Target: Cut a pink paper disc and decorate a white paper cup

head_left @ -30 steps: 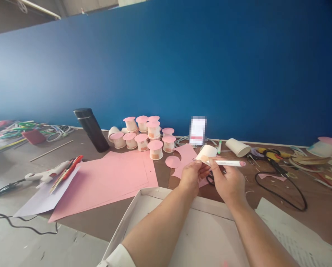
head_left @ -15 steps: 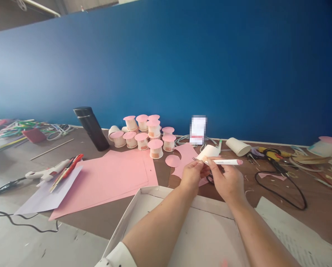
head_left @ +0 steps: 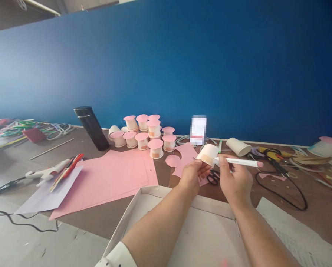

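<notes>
My left hand [head_left: 192, 174] is closed round a small white paper cup [head_left: 209, 154], held on its side above the brown table [head_left: 104, 226]. My right hand [head_left: 235, 181] grips a white pen with a pink end [head_left: 239, 162]; its tip touches the cup's side. Black scissors [head_left: 213, 177] lie on the table just below the two hands. A pink paper circle [head_left: 173, 161] rests to the left of my left hand.
Several small cups topped with pink discs [head_left: 146, 135] stand at the back beside a black flask [head_left: 92, 129]. Pink paper sheets [head_left: 107, 181], a glue gun [head_left: 47, 173], a white box lid [head_left: 193, 230], another paper cup [head_left: 238, 147] and a black cable [head_left: 282, 185] lie around.
My right hand has shifted to the right with the pen, drawing its tip along the cup. The cup has turned slightly in my left hand.
</notes>
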`<move>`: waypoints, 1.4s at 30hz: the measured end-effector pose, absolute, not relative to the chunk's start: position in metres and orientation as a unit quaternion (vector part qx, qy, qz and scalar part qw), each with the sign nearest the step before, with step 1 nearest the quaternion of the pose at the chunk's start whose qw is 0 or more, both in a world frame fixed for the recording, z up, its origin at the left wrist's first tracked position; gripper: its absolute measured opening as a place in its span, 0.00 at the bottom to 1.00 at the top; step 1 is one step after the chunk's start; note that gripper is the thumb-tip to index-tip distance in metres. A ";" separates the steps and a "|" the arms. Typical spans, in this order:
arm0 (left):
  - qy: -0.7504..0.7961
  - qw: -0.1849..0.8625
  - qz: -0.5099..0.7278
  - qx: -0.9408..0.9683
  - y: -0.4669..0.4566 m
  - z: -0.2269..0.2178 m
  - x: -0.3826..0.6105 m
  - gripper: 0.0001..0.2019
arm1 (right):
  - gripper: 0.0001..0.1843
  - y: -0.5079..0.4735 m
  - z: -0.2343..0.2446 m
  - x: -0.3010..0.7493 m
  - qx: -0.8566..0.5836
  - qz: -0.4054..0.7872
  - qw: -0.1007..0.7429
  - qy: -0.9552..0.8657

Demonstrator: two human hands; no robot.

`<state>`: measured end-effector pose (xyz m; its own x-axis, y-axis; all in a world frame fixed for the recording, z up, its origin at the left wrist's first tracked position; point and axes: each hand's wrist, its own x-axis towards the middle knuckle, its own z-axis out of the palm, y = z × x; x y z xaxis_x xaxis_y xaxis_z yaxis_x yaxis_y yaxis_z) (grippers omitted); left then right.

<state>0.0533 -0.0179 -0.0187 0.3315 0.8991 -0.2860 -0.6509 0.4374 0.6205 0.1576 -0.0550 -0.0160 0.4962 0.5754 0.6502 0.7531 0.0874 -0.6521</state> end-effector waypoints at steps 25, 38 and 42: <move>0.298 0.795 0.484 0.212 -0.020 -0.019 0.054 0.08 | 0.24 -0.052 -0.018 0.157 -0.669 -0.092 0.516 -0.527; 0.308 0.793 0.486 0.200 -0.020 -0.018 0.055 0.08 | 0.25 -0.051 -0.020 0.158 -0.674 -0.091 0.515 -0.522; 0.309 0.792 0.490 0.193 -0.021 -0.016 0.054 0.07 | 0.26 -0.051 -0.020 0.157 -0.672 -0.083 0.509 -0.531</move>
